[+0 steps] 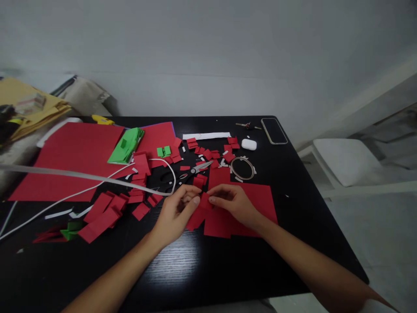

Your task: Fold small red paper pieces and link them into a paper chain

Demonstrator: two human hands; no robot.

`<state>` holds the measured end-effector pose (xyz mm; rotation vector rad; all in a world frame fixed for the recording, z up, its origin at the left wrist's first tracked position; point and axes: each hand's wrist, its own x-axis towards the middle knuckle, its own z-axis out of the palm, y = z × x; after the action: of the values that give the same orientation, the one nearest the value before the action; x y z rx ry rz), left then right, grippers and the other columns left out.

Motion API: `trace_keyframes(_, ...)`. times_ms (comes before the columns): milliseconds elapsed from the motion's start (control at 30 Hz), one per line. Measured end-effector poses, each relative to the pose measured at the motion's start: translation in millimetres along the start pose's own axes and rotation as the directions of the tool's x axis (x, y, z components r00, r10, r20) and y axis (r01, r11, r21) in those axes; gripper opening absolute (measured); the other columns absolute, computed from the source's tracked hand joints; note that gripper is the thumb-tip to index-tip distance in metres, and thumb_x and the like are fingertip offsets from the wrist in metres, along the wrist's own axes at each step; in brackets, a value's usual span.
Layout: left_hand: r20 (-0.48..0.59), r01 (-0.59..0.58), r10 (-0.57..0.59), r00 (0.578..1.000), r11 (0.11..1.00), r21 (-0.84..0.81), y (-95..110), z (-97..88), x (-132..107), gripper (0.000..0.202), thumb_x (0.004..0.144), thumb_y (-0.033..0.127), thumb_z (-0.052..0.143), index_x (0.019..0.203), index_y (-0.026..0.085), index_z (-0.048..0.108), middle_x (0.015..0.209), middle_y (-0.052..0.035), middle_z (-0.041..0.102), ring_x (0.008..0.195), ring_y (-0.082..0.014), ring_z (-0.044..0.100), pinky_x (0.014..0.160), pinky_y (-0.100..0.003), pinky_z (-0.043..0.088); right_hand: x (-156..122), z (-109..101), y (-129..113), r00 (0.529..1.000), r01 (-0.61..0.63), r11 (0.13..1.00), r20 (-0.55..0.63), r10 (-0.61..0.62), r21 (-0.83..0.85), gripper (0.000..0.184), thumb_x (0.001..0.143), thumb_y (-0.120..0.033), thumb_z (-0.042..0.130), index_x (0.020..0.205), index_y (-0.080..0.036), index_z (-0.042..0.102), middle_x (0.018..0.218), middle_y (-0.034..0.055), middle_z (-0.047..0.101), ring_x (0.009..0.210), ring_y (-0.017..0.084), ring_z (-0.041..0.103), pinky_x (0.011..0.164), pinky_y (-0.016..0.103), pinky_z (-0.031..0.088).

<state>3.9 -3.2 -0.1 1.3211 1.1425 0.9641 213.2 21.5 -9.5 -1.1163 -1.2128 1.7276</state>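
A small piece of red paper [205, 201] is pinched between the thumb and fingers of my right hand [235, 204]. Curled at the left edge of that piece is my left hand [176, 212], thumb and index fingertip close together. Whatever is between those fingertips is too small to make out. Beneath both hands lie larger sheets of red paper [217, 224]. Just beyond them rest scissors [200, 168] with their blades pointing right, among small cut red pieces [208, 154]. A roll of tape [243, 168] lies flat beyond my right hand, white bits around its rim.
Folded red pieces [102, 217], a green paper stack [125, 145] and a large red sheet [76, 152] cover the left side. A white cable [81, 176] crosses there. Keys [249, 126], a white case [249, 144] and a phone [274, 131] lie at the back right.
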Motion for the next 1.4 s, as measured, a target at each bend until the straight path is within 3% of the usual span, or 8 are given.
trace_keyframes(233, 0.077, -0.064, 0.058, 0.995, 0.995, 0.082, -3.7, 0.8, -1.4, 0.027, 0.094, 0.032, 0.07, 0.116, 0.018, 0.062, 0.085, -0.0003, 0.066, 0.077, -0.0134, 0.064, 0.073, -0.026, 0.053, -1.0, -1.3, -0.3, 0.996, 0.073, 0.997, -0.056, -0.076, -0.04, 0.019, 0.08, -0.034, 0.083, 0.094, -0.021, 0.079, 0.087, 0.002, 0.076, 0.079, 0.017, 0.068, 0.078, 0.032, 0.055)
trace_keyframes(400, 0.046, -0.119, 0.113, 0.993, 0.98, 0.159, -8.6, 1.3, -3.0, 0.029, 0.092, 0.027, 0.072, 0.116, 0.021, 0.058, 0.101, -0.0044, 0.069, 0.083, -0.015, 0.068, 0.076, -0.028, 0.056, 0.0, -1.5, -0.5, 0.988, 0.077, 0.997, -0.131, -0.079, -0.025, 0.021, 0.081, -0.035, 0.082, 0.094, -0.022, 0.075, 0.085, 0.001, 0.072, 0.075, 0.017, 0.066, 0.074, 0.031, 0.054)
trace_keyframes(533, 0.058, -0.287, 0.283, 0.957, 0.911, 0.296, -5.2, -3.3, -1.9, 0.019, 0.097, 0.017, 0.061, 0.115, 0.021, 0.065, 0.117, -0.0093, 0.068, 0.099, -0.0192, 0.068, 0.088, -0.033, 0.057, 0.7, -1.7, -1.5, 0.989, 0.063, 0.998, -0.13, -0.066, -0.028, 0.021, 0.08, -0.037, 0.083, 0.092, -0.022, 0.074, 0.083, 0.0008, 0.071, 0.074, 0.017, 0.064, 0.073, 0.031, 0.053)
trace_keyframes(667, 0.132, -0.39, 0.367, 0.921, 0.852, 0.35, -1.5, -7.6, 1.8, 0.032, 0.098, 0.007, 0.051, 0.118, 0.023, 0.071, 0.112, -0.0078, 0.071, 0.106, -0.02, 0.067, 0.093, -0.033, 0.054, 1.3, -1.9, -1.5, 0.993, 0.055, 0.998, -0.099, -0.058, -0.024, 0.02, 0.079, -0.037, 0.084, 0.089, -0.022, 0.076, 0.083, 0.001, 0.073, 0.074, 0.017, 0.065, 0.073, 0.031, 0.054)
trace_keyframes(1000, 0.19, -0.393, 0.346, 0.919, 0.852, 0.346, 2.5, -7.8, 1.0, 0.026, 0.094, 0.009, 0.06, 0.109, 0.024, 0.076, 0.103, -0.0056, 0.065, 0.096, -0.0173, 0.067, 0.085, -0.029, 0.054, 1.8, -2.3, -0.2, 0.994, 0.059, 0.994, -0.091, -0.067, -0.088, 0.016, 0.081, -0.034, 0.082, 0.089, -0.021, 0.079, 0.086, 0.0021, 0.076, 0.08, 0.017, 0.067, 0.077, 0.031, 0.053)
trace_keyframes(1167, 0.193, -0.38, 0.33, 0.924, 0.85, 0.365, 2.4, -8.8, -0.7, 0.028, 0.092, 0.009, 0.062, 0.112, 0.024, 0.074, 0.108, -0.0062, 0.063, 0.101, -0.0186, 0.066, 0.089, -0.031, 0.054, 2.2, -2.1, 2.7, 0.999, 0.001, 1.0, -0.049, -0.001, 0.004, 0.022, 0.078, -0.038, 0.085, 0.089, -0.02, 0.078, 0.081, 0.0009, 0.074, 0.066, 0.015, 0.067, 0.065, 0.029, 0.055)
trace_keyframes(1400, 0.168, -0.387, 0.348, 0.922, 0.84, 0.381, -2.8, -7.6, 0.4, 0.015, 0.096, 0.018, 0.066, 0.109, 0.023, 0.073, 0.109, -0.0067, 0.065, 0.099, -0.018, 0.067, 0.087, -0.03, 0.056, 1.6, -1.6, 3.6, 0.999, -0.025, 0.999, -0.031, 0.026, 0.026, 0.026, 0.077, -0.039, 0.087, 0.09, -0.019, 0.077, 0.077, -0.0001, 0.073, 0.06, 0.014, 0.067, 0.061, 0.029, 0.056)
